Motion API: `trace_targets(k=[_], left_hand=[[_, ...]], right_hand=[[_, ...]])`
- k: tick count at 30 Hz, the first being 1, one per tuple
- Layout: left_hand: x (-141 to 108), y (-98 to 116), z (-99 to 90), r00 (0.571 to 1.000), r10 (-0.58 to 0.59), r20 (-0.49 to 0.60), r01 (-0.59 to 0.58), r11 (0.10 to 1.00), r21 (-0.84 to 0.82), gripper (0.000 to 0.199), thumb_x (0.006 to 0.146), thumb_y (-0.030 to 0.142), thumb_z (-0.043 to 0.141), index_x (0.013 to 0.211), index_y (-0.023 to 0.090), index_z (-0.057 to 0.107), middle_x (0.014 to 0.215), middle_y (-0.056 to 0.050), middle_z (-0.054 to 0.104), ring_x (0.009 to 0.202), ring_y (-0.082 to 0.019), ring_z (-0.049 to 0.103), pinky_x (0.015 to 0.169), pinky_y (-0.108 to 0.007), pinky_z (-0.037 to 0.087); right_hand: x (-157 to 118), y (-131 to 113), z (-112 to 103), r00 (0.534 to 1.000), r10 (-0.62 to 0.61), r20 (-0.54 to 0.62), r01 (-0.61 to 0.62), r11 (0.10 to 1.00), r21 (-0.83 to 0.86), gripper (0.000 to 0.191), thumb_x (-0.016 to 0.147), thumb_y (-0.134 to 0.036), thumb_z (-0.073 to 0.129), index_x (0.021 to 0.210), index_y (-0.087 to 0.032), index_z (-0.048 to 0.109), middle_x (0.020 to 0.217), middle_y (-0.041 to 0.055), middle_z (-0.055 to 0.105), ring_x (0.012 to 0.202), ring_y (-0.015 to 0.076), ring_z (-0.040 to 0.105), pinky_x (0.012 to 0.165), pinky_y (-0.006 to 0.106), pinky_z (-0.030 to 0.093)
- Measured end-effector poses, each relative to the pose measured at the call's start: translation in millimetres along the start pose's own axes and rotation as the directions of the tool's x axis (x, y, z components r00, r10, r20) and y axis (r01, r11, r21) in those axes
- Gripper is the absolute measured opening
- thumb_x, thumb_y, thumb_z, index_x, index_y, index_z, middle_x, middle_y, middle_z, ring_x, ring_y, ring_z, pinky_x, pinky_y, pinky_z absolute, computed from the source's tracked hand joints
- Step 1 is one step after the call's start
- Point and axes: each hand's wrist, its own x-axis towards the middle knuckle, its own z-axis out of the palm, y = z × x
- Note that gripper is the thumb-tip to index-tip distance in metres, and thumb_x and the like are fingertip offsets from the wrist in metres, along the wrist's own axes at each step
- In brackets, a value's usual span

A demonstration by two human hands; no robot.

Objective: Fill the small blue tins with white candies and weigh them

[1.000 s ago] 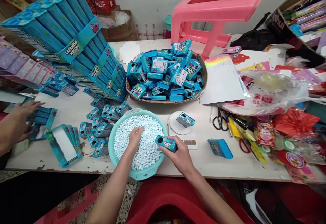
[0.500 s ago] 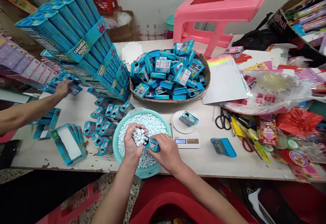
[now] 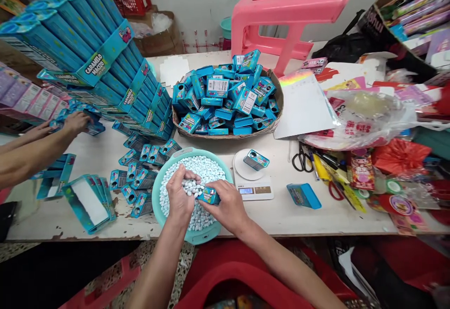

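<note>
My left hand is cupped over the turquoise basin, holding a small heap of white candies. Beside it, my right hand grips a small blue box, whose open end faces the candies in my left palm. More pale candies fill the basin below. Right of the basin, another blue box lies on the round plate of a white scale. Several blue boxes stand in a group left of the basin.
Behind the basin is a cardboard tray heaped with blue boxes. A tall stack of box displays rises at left, near another person's hands. Scissors, a blue container and a pink stool are at right.
The view has shifted slightly, moving the scene left. The heap in my left hand looks smaller and flatter. A second arm of the other person now shows at the left.
</note>
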Motion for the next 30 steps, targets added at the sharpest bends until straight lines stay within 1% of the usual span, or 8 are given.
trace_targets(k=[2, 5, 8, 15, 22, 30], left_hand=[[-0.4, 2.0, 2.0, 1.0, 0.019, -0.004, -0.019, 1.0, 0.013, 0.031, 0.078, 0.037, 0.06, 0.059, 0.016, 0.046, 0.056, 0.003, 0.049, 0.053, -0.01, 0.054, 0.06, -0.026, 0.047], [0.2, 4.6, 4.3, 1.0, 0.01, -0.019, -0.01, 1.0, 0.023, 0.027, 0.078, 0.037, 0.061, 0.065, 0.016, 0.049, 0.058, 0.003, 0.05, 0.053, -0.011, 0.054, 0.058, -0.025, 0.047], [0.9, 4.6, 5.7, 1.0, 0.0, 0.007, -0.001, 0.999, 0.032, 0.025, 0.079, 0.037, 0.06, 0.067, 0.016, 0.05, 0.057, 0.003, 0.05, 0.053, -0.011, 0.054, 0.057, -0.025, 0.047], [-0.5, -0.5, 9.4, 0.997, 0.054, 0.048, -0.058, 0.995, 0.082, 0.024, 0.081, 0.036, 0.057, 0.067, 0.016, 0.052, 0.056, 0.003, 0.052, 0.055, -0.011, 0.057, 0.059, -0.024, 0.047], [-4.5, 0.9, 16.1, 0.993, 0.099, 0.066, -0.106, 0.988, 0.114, 0.022, 0.082, 0.035, 0.056, 0.07, 0.017, 0.052, 0.053, 0.003, 0.052, 0.055, -0.014, 0.059, 0.059, -0.026, 0.047], [-8.0, 2.7, 20.0, 0.985, 0.147, 0.088, -0.161, 0.97, 0.184, 0.019, 0.083, 0.035, 0.053, 0.074, 0.017, 0.054, 0.051, 0.002, 0.054, 0.052, -0.014, 0.058, 0.059, -0.027, 0.047]], right_hand=[[0.8, 0.4, -1.0, 1.0, 0.001, -0.022, -0.001, 1.0, 0.015, 0.03, 0.073, -0.029, 0.073, 0.099, -0.02, 0.061, 0.091, 0.0056, 0.066, 0.089, 0.0236, 0.06, 0.077, 0.034, 0.044], [2.5, 0.7, -2.8, 0.999, -0.014, -0.033, 0.015, 1.0, 0.028, 0.03, 0.074, -0.03, 0.072, 0.1, -0.021, 0.061, 0.092, 0.0058, 0.067, 0.089, 0.0236, 0.06, 0.077, 0.034, 0.044], [4.2, 0.9, -5.0, 0.999, -0.025, -0.028, 0.025, 0.999, 0.023, 0.031, 0.074, -0.031, 0.072, 0.101, -0.021, 0.061, 0.094, 0.0059, 0.067, 0.091, 0.0237, 0.06, 0.078, 0.034, 0.044], [3.2, 3.5, -7.8, 0.999, -0.03, -0.031, 0.031, 0.999, 0.02, 0.03, 0.074, -0.033, 0.071, 0.1, -0.021, 0.061, 0.094, 0.0052, 0.067, 0.09, 0.0232, 0.06, 0.078, 0.034, 0.043], [2.5, 3.9, -9.0, 1.0, -0.006, -0.023, 0.006, 1.0, 0.026, 0.032, 0.073, -0.032, 0.073, 0.1, -0.021, 0.06, 0.094, 0.0049, 0.067, 0.092, 0.0235, 0.06, 0.078, 0.034, 0.043], [5.3, 2.8, -10.3, 0.998, -0.002, -0.067, 0.006, 0.998, 0.055, 0.033, 0.072, -0.032, 0.074, 0.101, -0.022, 0.061, 0.094, 0.0043, 0.068, 0.092, 0.0228, 0.061, 0.079, 0.034, 0.044]])
